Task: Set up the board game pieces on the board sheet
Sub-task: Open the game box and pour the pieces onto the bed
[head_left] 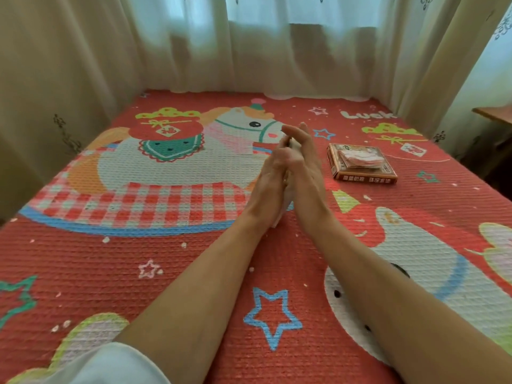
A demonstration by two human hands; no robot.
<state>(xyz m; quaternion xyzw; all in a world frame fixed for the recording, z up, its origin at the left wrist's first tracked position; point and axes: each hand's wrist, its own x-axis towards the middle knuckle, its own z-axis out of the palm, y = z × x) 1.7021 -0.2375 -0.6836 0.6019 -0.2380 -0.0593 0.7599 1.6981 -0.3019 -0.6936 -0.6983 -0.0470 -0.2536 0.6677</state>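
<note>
My left hand [270, 176] and my right hand [306, 156] are held palm to palm above the middle of the mat, fingers pointing away from me. Between the palms they press a white folded thing [278, 221], probably the board sheet. Only its lower edge shows below the wrists. To the right of the hands lies an orange-brown game box [363, 176] flat on the mat. On top of the box rests a small clear bag [360, 158] with pale reddish pieces inside. No pieces lie loose on the mat.
A red quilted mat [194, 273] with a rocking-horse print and stars covers the whole surface. Cream curtains [249, 51] hang round its far and side edges. A wooden table corner [496, 112] shows at the far right.
</note>
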